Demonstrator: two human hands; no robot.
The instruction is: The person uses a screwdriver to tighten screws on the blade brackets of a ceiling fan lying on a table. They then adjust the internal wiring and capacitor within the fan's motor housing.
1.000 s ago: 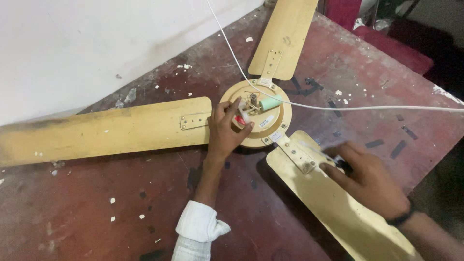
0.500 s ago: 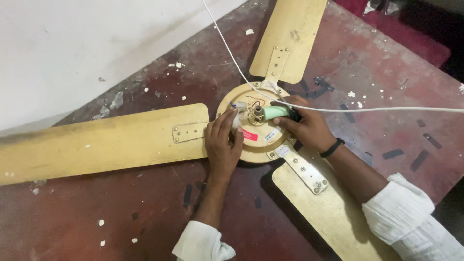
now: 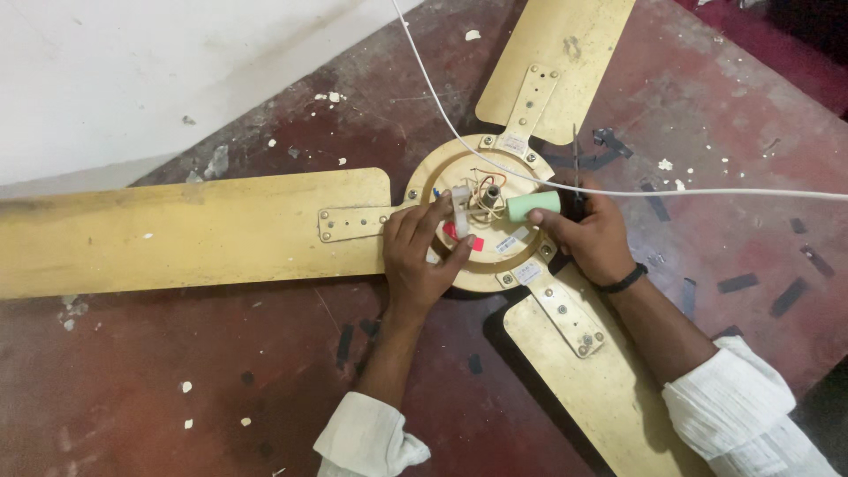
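A gold ceiling fan lies flat on a dark red floor, its round motor hub [image 3: 508,265] facing up with thin wires [image 3: 488,193] at the centre. My left hand [image 3: 422,254] rests on the hub's left side and pinches a small white connector block [image 3: 460,210]. My right hand [image 3: 590,237] grips a tool with a pale green handle [image 3: 533,206] and a dark part sticking up behind the fingers. The tool's tip points at the wires. A black band sits on my right wrist.
Three gold blades [image 3: 185,228] spread left, up-right [image 3: 556,62] and down-right [image 3: 601,389]. A white cord [image 3: 707,193] runs across the hub to the right edge. A white wall [image 3: 132,71] stands at the upper left. Paint chips and dark tape scraps dot the floor.
My right hand left the lower-right blade's bracket, moved up to the hub and now holds the green-handled tool. The left hand stayed on the hub, and the view has moved closer.
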